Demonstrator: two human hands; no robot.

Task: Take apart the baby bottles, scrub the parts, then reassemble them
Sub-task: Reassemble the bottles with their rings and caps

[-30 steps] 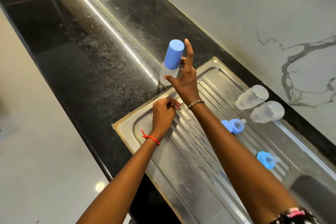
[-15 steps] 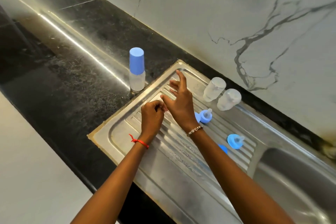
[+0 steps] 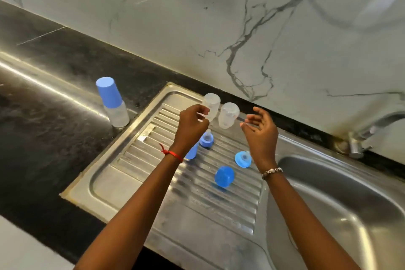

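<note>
Left grip: the left hand (image 3: 192, 126) hung over the ribbed steel draining board (image 3: 153, 153), fingers curled inward with thumb and forefinger nipped together; whether anything lay between them could not be told.
Right grip: the right hand (image 3: 259, 132) hovered beside it, fingers spread and loosely bent, holding nothing.
Clear bottle bodies: two frosted clear plastic bottle bodies (image 3: 228, 115) stood side by side at the far edge of the board, between and just beyond both grips; the left one sat partly behind the left fingertips, contact unclear.
Teat rings: a blue screw ring with clear teat (image 3: 207, 138) lay just beside the left wrist; a second blue ring with teat (image 3: 242, 159) lay under the right palm, apart from it.
Caps: a blue round cap (image 3: 224, 176) rested on the ribs between the forearms; another blue cap (image 3: 192, 151) showed partly behind the left wrist.
Assembled bottle: a clear bottle with tall blue cap (image 3: 112, 102) stood upright on the black stone tabletop (image 3: 54, 133), well left of both grips.
Basin: the steel sink bowl (image 3: 350, 215) lay to the right.
</note>
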